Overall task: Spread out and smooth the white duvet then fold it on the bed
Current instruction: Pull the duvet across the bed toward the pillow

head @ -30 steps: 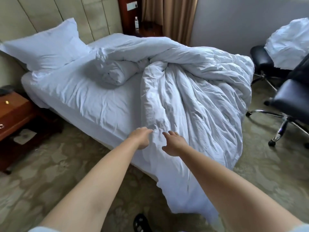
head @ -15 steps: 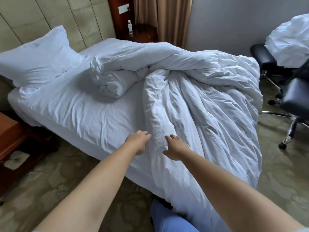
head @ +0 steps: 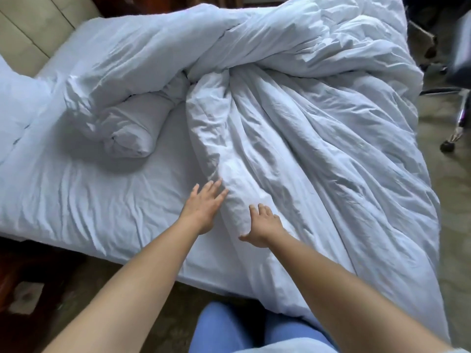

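The white duvet lies crumpled and twisted over the right half of the bed, its near side hanging over the bed's edge toward the floor. One rolled end curls back toward the pillow side. My left hand is flat with fingers spread, its fingertips touching the duvet's left folded edge. My right hand rests on top of that same thick fold, fingers apart, thumb against the fold's side. Neither hand has closed around the fabric.
A white pillow sits at the far left by the padded headboard. An office chair's base and castor stand on the carpet at the right. My blue-trousered legs touch the bed's near side.
I have stepped closer and the view has tilted down over the bed. Both hands have slid forward along the duvet's folded edge and their fingers have spread.
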Demonstrator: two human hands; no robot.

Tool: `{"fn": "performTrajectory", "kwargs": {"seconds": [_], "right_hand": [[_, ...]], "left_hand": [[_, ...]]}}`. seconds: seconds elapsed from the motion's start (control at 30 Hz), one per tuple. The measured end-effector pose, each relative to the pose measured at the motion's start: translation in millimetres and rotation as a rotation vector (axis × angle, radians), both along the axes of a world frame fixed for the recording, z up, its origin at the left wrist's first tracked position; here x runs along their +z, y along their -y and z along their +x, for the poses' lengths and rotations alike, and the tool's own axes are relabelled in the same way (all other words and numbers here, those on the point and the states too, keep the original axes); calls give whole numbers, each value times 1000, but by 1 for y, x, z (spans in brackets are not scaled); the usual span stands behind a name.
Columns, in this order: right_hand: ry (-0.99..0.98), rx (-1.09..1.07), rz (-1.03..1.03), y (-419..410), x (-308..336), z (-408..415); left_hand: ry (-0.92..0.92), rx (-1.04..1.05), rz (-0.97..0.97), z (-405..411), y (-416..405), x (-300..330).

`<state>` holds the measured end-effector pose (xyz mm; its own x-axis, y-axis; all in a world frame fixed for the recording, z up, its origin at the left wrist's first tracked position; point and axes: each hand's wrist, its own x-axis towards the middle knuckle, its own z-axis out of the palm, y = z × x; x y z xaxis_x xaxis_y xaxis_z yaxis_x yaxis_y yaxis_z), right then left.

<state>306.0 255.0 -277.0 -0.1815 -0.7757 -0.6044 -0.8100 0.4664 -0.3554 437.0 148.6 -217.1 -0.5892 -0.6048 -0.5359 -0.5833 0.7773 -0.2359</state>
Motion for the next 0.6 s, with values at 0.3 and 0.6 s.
{"fn": "performTrajectory", "kwargs": {"seconds": [0.3,0.6], "right_hand": [[-50,-91,28,49,-29,19],[-108,-303,190,95,-76,63]], "left_hand": [[28,-197,114,2,56,-52],[7,-542,180,9,132,-103]]}}
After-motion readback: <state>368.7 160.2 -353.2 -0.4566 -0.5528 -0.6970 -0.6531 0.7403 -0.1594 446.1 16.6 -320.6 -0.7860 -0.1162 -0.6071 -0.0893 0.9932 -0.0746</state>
